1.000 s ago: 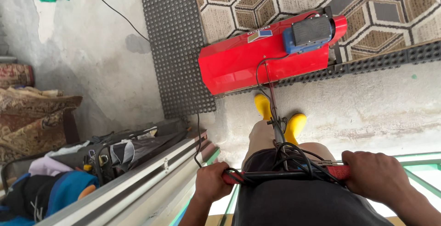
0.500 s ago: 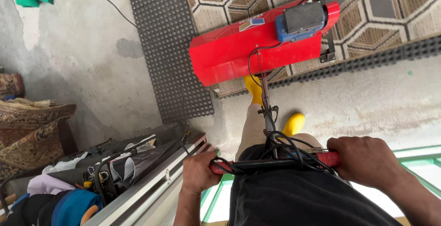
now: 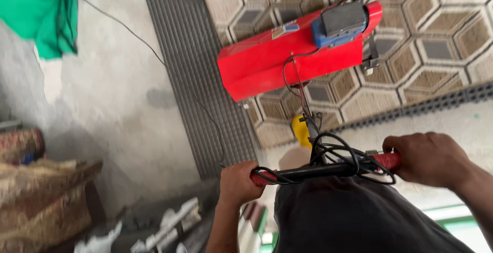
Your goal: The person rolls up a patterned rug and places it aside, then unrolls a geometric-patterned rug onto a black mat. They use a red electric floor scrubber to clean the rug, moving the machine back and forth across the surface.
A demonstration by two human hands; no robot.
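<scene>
Black handlebar (image 3: pixel 318 171) with red grips, nearest me, wound with cable. My left hand (image 3: pixel 239 183) has its fingers wrapped tight round the left grip, right hand (image 3: pixel 429 158) clamped on the right grip. Beyond, a thin shaft (image 3: pixel 303 96) runs down to the red machine (image 3: pixel 287 58), sitting on the patterned carpet (image 3: pixel 436 37). Green cloth (image 3: pixel 43 14) far left.

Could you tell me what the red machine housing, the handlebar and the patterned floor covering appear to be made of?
Red housing: likely painted sheet metal; flat glossy panels with crisp folded edges.
Handlebar: seemingly a dark metal tube with red, textured grips, probably rubber or plastic, under the left hand and right hand.
Patterned carpet: looks like woven textile, matte with a hexagon design.
</scene>
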